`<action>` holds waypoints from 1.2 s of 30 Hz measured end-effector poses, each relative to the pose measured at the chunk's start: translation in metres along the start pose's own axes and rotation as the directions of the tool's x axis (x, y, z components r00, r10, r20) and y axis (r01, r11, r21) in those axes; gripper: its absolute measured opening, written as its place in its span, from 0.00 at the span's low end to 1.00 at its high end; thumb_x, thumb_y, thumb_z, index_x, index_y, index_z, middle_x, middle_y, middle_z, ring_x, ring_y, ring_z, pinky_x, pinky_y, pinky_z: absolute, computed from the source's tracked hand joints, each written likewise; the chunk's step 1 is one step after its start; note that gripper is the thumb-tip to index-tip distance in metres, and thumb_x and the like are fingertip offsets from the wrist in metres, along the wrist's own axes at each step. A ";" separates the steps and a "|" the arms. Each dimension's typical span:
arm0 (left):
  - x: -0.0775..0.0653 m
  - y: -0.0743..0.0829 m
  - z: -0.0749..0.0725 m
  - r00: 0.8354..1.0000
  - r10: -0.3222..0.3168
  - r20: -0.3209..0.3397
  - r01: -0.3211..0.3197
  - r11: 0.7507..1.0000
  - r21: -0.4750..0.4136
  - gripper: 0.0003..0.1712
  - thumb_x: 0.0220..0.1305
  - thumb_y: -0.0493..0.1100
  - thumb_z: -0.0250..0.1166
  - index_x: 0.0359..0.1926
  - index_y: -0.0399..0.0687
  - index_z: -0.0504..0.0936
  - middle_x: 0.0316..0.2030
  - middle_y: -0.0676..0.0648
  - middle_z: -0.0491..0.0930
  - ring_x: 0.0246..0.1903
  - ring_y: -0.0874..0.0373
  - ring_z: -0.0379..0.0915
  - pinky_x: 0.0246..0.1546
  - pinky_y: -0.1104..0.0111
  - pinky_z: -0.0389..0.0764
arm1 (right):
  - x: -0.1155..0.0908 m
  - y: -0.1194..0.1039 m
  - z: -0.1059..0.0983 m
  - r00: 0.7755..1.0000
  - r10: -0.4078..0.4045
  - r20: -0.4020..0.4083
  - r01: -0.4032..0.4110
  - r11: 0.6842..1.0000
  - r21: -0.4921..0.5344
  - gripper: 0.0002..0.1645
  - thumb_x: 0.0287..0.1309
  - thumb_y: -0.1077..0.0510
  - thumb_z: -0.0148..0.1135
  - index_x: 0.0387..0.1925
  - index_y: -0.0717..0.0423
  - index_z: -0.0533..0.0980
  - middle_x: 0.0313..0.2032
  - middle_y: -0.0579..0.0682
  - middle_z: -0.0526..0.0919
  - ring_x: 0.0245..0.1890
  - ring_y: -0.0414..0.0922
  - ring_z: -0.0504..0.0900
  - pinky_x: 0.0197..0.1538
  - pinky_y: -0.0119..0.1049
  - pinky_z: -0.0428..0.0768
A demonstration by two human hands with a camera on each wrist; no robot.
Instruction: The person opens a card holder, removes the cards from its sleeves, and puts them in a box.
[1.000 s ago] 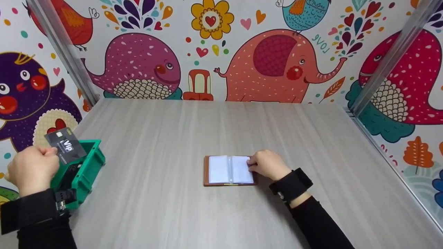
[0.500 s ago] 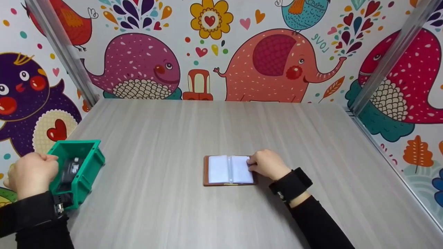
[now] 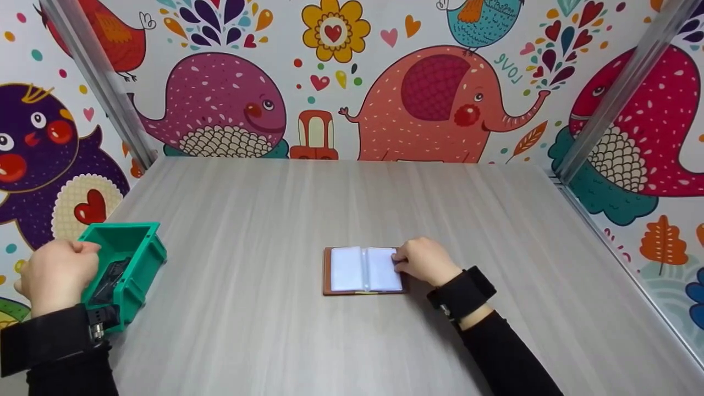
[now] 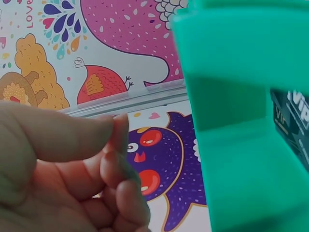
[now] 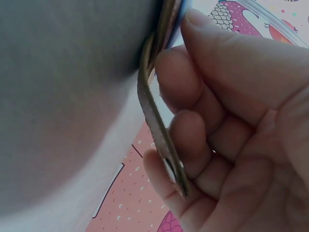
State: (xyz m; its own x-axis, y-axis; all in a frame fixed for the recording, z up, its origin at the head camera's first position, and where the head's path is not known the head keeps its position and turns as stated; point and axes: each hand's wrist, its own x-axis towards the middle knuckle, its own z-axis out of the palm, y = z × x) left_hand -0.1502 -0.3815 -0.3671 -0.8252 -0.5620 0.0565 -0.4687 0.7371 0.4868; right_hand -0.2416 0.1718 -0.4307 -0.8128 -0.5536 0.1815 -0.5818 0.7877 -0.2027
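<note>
A brown card holder (image 3: 327, 271) lies spread on the table, white-blue sleeves showing either side of its middle fold. My right hand (image 3: 428, 261) grips its right edge; in the right wrist view the thumb (image 5: 231, 58) is against the sleeves, and curled fingers meet the cover flap (image 5: 157, 123). At the far left, my left hand (image 3: 61, 272) hangs beside the rim of a green bin (image 3: 140, 275). Its fingers are curled, thumb tip at the index fingertip, with nothing between them in the left wrist view. Black cards (image 4: 294, 116), one marked "Vip", lie inside the bin.
The light wood-grain table (image 3: 247, 330) stretches between both hands and back to the wall. Cartoon-printed panels (image 3: 429, 110) close it in behind and at the sides. A metal rail (image 3: 621, 264) runs along the right edge.
The black Vip card that my left hand held up over the bin has left its fingers and lies in the bin. My right hand and the card holder have stayed put.
</note>
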 end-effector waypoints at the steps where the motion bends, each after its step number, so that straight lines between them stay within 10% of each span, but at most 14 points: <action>1: 0.000 0.000 0.000 1.000 0.005 0.000 -0.005 1.000 0.001 0.22 0.73 0.47 0.48 0.25 0.38 0.73 0.29 0.32 0.73 0.41 0.27 0.65 0.37 0.42 0.60 | 0.000 0.000 0.000 1.000 0.002 0.000 -0.002 1.000 -0.003 0.06 0.47 0.61 0.77 0.30 0.54 0.87 0.28 0.48 0.86 0.27 0.46 0.81 0.34 0.44 0.79; 12: -0.002 0.006 0.003 0.998 0.068 -0.009 -0.068 0.998 -0.009 0.21 0.72 0.47 0.48 0.31 0.35 0.78 0.36 0.29 0.76 0.41 0.27 0.65 0.35 0.44 0.61 | -0.001 0.000 0.000 1.000 0.000 -0.013 0.000 1.000 0.007 0.09 0.46 0.61 0.77 0.34 0.54 0.88 0.31 0.49 0.87 0.29 0.47 0.83 0.36 0.45 0.80; 28: -0.021 0.037 0.000 0.975 0.220 -0.038 -0.222 0.972 -0.071 0.19 0.71 0.45 0.50 0.35 0.33 0.80 0.21 0.41 0.74 0.37 0.32 0.68 0.30 0.52 0.59 | -0.001 0.001 0.000 1.000 -0.002 -0.020 0.002 1.000 0.005 0.10 0.45 0.60 0.77 0.34 0.53 0.89 0.31 0.49 0.87 0.30 0.49 0.84 0.36 0.46 0.79; 36: -0.028 0.055 0.010 0.967 0.254 -0.023 -0.255 0.962 -0.094 0.23 0.72 0.46 0.51 0.48 0.28 0.80 0.36 0.31 0.80 0.40 0.33 0.72 0.33 0.49 0.61 | -0.002 0.001 0.001 0.999 -0.028 -0.041 0.028 1.000 0.001 0.08 0.44 0.61 0.77 0.30 0.53 0.88 0.28 0.48 0.86 0.27 0.46 0.81 0.34 0.44 0.79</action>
State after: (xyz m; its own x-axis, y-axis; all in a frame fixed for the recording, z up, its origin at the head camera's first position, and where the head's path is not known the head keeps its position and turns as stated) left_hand -0.1559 -0.3213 -0.3508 -0.9096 -0.3651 0.1985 -0.2113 0.8176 0.5356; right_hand -0.2404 0.1737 -0.4326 -0.7942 -0.5639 0.2265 -0.6044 0.7715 -0.1987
